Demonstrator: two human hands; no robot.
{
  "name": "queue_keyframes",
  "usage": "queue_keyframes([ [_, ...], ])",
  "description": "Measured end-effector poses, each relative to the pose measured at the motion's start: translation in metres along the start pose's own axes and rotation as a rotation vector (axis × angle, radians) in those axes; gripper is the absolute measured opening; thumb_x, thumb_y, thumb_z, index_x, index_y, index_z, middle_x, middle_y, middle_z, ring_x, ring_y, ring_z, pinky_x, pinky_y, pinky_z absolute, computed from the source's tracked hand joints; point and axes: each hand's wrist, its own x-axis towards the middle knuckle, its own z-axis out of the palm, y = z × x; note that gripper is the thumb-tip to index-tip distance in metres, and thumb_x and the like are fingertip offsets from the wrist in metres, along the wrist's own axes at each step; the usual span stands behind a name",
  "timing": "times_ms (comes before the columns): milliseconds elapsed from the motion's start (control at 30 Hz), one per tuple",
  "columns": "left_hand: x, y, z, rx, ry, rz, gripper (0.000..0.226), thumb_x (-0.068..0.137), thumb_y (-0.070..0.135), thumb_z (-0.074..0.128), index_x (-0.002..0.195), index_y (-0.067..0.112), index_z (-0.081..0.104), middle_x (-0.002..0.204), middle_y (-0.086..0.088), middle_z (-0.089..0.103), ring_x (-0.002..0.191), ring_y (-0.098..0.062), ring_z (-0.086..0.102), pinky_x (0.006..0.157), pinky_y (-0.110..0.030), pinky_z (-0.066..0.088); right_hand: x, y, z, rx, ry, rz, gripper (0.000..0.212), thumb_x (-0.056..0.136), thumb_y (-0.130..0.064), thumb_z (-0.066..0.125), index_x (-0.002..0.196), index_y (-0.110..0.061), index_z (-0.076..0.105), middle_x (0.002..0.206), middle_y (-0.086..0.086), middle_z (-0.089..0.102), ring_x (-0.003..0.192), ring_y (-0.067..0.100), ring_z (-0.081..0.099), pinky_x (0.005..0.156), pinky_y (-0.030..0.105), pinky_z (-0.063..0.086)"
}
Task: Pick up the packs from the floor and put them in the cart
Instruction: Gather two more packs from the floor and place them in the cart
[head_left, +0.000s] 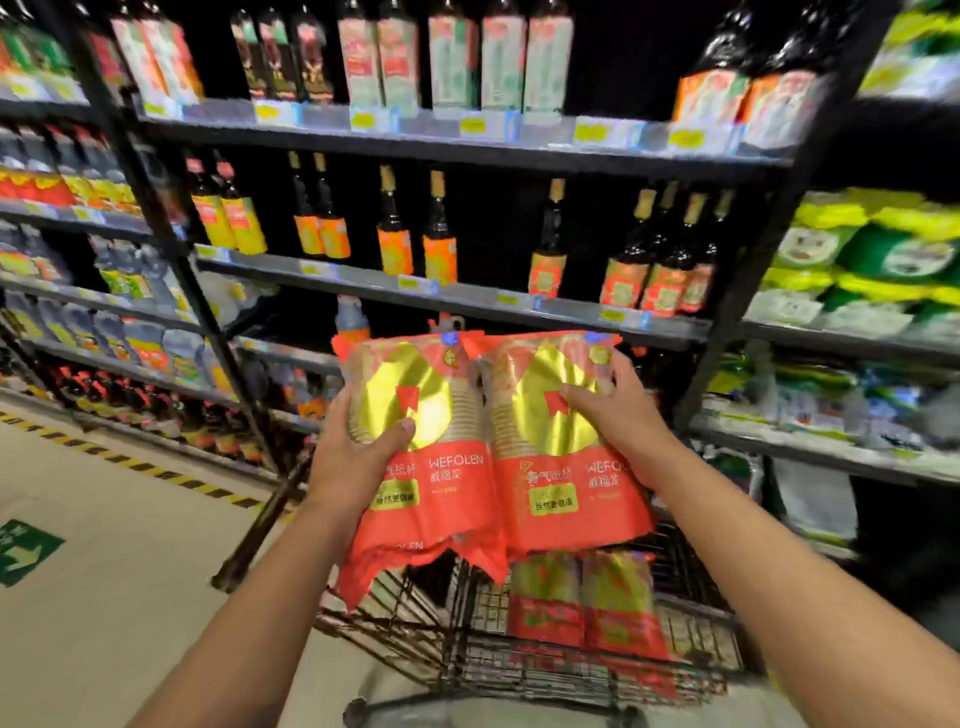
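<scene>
Two red and gold packs of paper cups are held side by side above the wire cart (524, 670). My left hand (358, 441) grips the left pack (431, 499) from its left side, thumb on the gold front. Fingers of my right hand (618, 405) spread over the front of the right pack (571, 499), which it holds. Two more such packs (587, 603) stand inside the cart basket, just below the held ones.
Black store shelves (467, 296) with dark bottles run right behind the cart. Green and yellow bags (872, 260) fill shelves at the right. Pale floor with a yellow-black stripe (130, 462) and a green arrow sign (21, 551) lies at the left.
</scene>
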Motion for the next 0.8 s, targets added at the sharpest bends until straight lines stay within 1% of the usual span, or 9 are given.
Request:
queue_keyframes([
  [100,0.013,-0.012,0.058,0.024,-0.049,-0.034,0.054,0.082,0.023,0.082,0.125,0.040,0.054,0.105,0.013,0.071,0.097,-0.018,0.071,0.085,-0.044,0.059,0.018,0.031,-0.040,0.020,0.049,0.036,0.087,0.072,-0.043,0.078,0.146,-0.038,0.034,0.146,-0.008,0.046,0.130,0.016,0.049,0.110,0.046,0.041],
  [167,0.023,-0.026,0.088,0.051,-0.097,-0.052,0.053,0.081,0.026,0.082,0.124,0.040,0.054,0.110,0.008,0.071,0.100,-0.020,0.071,0.090,-0.050,0.058,0.027,0.056,-0.059,0.006,0.069,0.087,0.089,0.071,-0.046,0.078,0.147,-0.038,0.033,0.144,-0.010,0.046,0.129,0.015,0.048,0.110,0.045,0.041],
  [233,0.035,-0.046,0.113,0.071,-0.147,-0.079,0.062,0.080,0.031,0.083,0.134,0.035,0.053,0.118,0.004,0.070,0.105,-0.022,0.069,0.092,-0.053,0.057,0.037,0.084,-0.071,0.001,0.100,0.147,0.090,0.067,-0.050,0.078,0.146,-0.040,0.034,0.144,-0.009,0.049,0.128,0.017,0.051,0.109,0.047,0.042],
  [333,0.052,-0.083,0.149,0.107,-0.222,-0.119,0.078,0.073,0.042,0.084,0.142,0.034,0.048,0.122,0.003,0.069,0.109,-0.022,0.068,0.093,-0.052,0.057,0.053,0.131,-0.084,-0.001,0.154,0.191,0.081,0.076,-0.036,0.080,0.144,-0.040,0.037,0.137,-0.011,0.050,0.129,0.017,0.050,0.108,0.045,0.042],
  [500,0.072,-0.155,0.208,0.158,-0.241,-0.175,0.061,0.082,0.020,0.082,0.133,0.033,0.051,0.107,0.021,0.064,0.105,-0.016,0.065,0.076,-0.019,0.048,0.079,0.218,-0.090,-0.019,0.215,0.280,0.086,0.077,-0.036,0.080,0.149,-0.040,0.032,0.130,-0.015,0.044,0.132,0.012,0.044,0.111,0.041,0.038],
  [600,0.081,-0.206,0.238,0.186,-0.268,-0.201,0.064,0.082,0.017,0.082,0.137,0.032,0.050,0.111,0.021,0.062,0.096,0.004,0.062,0.074,-0.007,0.042,0.089,0.274,-0.088,0.008,0.197,0.321,0.087,0.075,-0.030,0.081,0.149,-0.034,0.035,0.131,-0.011,0.052,0.118,0.006,0.050,0.102,0.033,0.043],
  [700,0.087,-0.266,0.259,0.199,-0.319,-0.258,0.066,0.080,0.023,0.084,0.135,0.037,0.051,0.113,0.023,0.064,0.091,0.021,0.061,0.080,-0.012,0.047,0.096,0.349,-0.088,0.094,0.174,0.340,0.074,0.078,-0.001,0.077,0.142,-0.014,0.042,0.123,0.007,0.063,0.099,0.010,0.067,0.082,0.034,0.056],
  [733,0.087,-0.285,0.264,0.211,-0.331,-0.273,0.066,0.077,0.031,0.086,0.134,0.037,0.052,0.118,0.018,0.066,0.098,0.016,0.062,0.085,-0.017,0.049,0.097,0.372,-0.087,0.083,0.178,0.332,0.068,0.080,0.007,0.073,0.139,-0.011,0.046,0.122,0.013,0.063,0.096,0.012,0.069,0.079,0.036,0.058],
  [800,0.084,-0.323,0.275,0.249,-0.346,-0.315,0.075,0.069,0.050,0.083,0.137,0.034,0.054,0.127,0.005,0.067,0.113,-0.006,0.065,0.098,-0.033,0.051,0.098,0.412,-0.085,0.077,0.154,0.360,0.062,0.077,0.000,0.078,0.131,-0.019,0.053,0.120,0.016,0.067,0.101,0.021,0.069,0.086,0.047,0.059],
])
